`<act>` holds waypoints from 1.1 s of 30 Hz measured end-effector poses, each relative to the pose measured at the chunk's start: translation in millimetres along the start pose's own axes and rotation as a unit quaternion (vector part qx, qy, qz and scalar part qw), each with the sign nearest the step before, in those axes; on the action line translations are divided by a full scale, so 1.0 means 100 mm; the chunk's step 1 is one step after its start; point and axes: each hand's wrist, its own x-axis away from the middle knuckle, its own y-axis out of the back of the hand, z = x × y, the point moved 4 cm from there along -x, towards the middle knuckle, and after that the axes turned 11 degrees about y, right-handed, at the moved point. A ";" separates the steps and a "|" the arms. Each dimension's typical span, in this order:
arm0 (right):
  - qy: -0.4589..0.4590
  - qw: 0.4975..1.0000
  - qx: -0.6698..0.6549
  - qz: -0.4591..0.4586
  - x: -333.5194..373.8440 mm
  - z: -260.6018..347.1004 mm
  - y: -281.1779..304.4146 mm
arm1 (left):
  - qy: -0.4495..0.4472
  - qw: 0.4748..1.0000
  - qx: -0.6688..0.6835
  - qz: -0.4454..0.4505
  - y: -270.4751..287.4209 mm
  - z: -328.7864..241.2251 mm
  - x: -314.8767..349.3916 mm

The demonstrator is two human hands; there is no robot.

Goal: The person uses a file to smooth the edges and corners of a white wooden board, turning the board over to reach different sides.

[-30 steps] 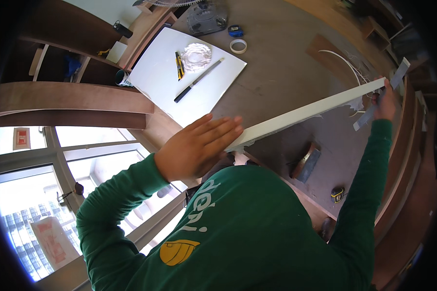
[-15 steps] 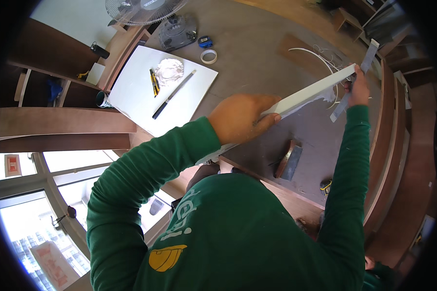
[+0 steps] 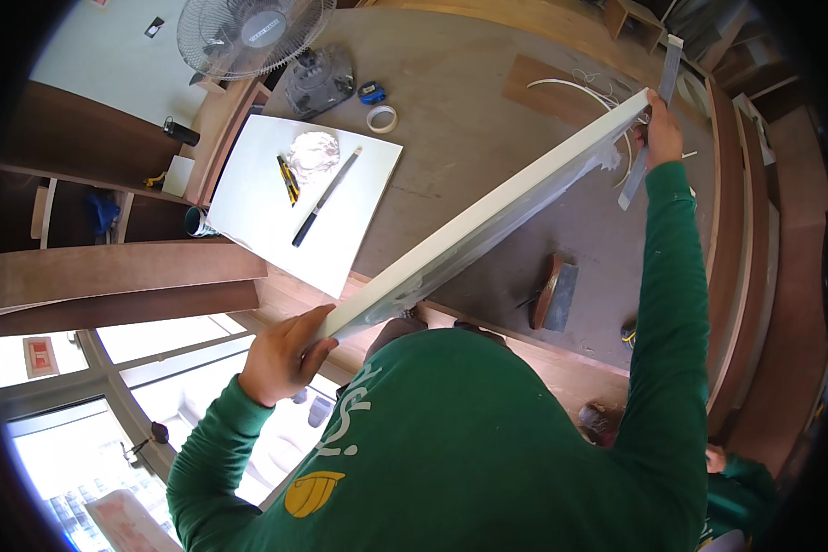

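Long white board (image 3: 488,221) held on edge, slanting away from the body above a brown floor (image 3: 469,120). Left hand (image 3: 283,354) clamped around the near end of the board, fingers curled over its top edge. Right hand (image 3: 662,129) at the far end, closed on a narrow grey scraper blade (image 3: 651,120) pressed against the board's end, where a patch of pale filler shows just below the grip. Beyond the left grip, flat on the floor: 1 white sheet (image 3: 267,207) bearing a lump of filler (image 3: 315,152), a yellow utility knife (image 3: 287,179) and a long dark-handled blade (image 3: 327,195); farther off, a tape roll (image 3: 382,119) and a fan (image 3: 248,32). Below the board's middle, a wooden block (image 3: 554,291). Judged good practice for this step: near end kept rigid, blade held at a shallow angle, even pressure along the edge, excess filler drawn off in 1 pass without tilting the board.
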 end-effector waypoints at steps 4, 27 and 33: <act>0.040 0.995 0.064 -0.072 0.21 0.18 0.00 | -0.062 0.996 0.040 -0.055 -0.06 0.17 0.18; 0.157 0.939 0.274 -0.134 2.97 0.49 -1.03 | -0.203 0.867 0.427 0.157 -0.80 0.97 -0.28; 0.195 0.931 0.286 -0.111 3.32 0.44 -1.29 | -0.215 0.858 0.441 0.154 -0.80 0.95 -0.26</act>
